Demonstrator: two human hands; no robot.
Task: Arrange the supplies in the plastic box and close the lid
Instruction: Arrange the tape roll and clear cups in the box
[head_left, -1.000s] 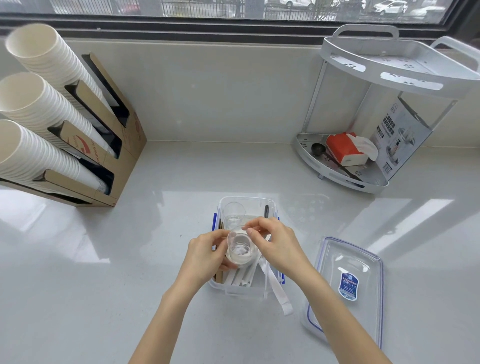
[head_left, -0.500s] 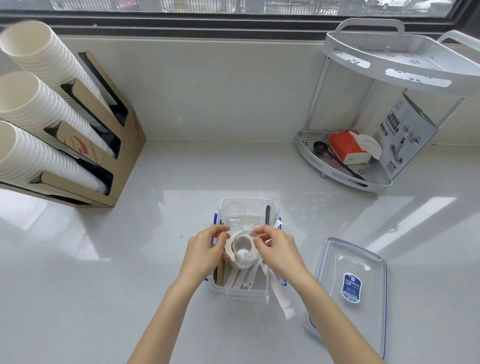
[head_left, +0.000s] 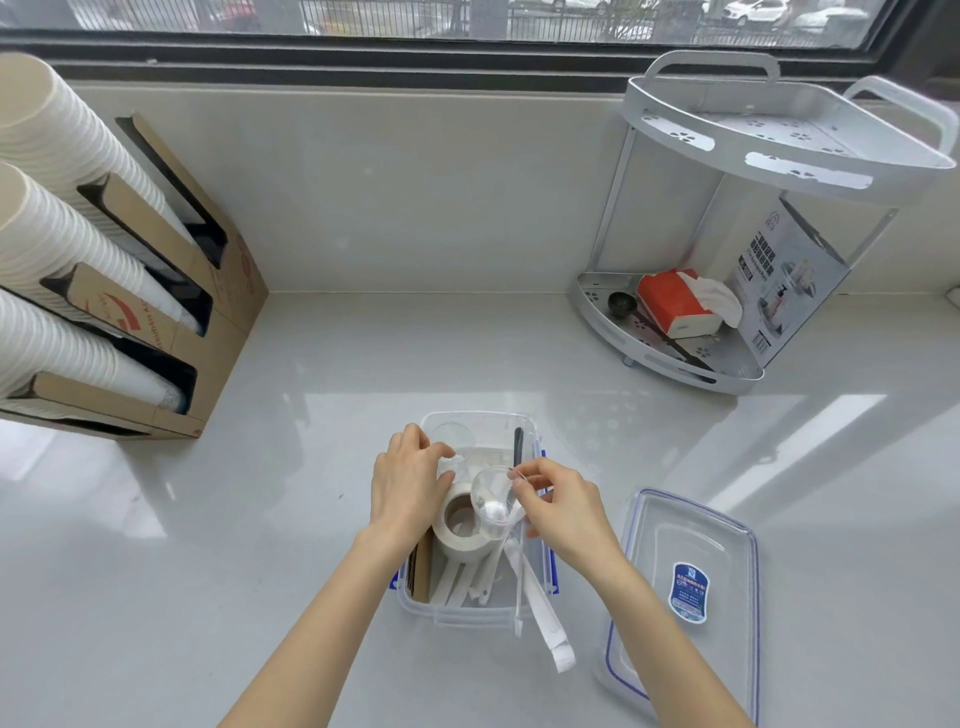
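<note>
Clear rectangular plastic box (head_left: 527, 431) is sitting open at 6 o'clock on the pale counter (head_left: 260, 519). Right hand (head_left: 563, 506) is pinching the rim of a small clear plastic cup (head_left: 493, 501) between thumb and forefinger, holding it over a roll of beige tape (head_left: 460, 527) inside the box, probably seeking a free slot. Left hand (head_left: 408, 480), fingers loosely curled, is reaching toward a second clear cup (head_left: 453, 435) at the box's 12 o'clock end, likely making room. White wrapped sticks (head_left: 540, 603) are overhanging the near rim at 5 o'clock; these need tucking in. Clear blue-trimmed lid (head_left: 685, 597) is lying at 3 o'clock, not yet fitted.
</note>
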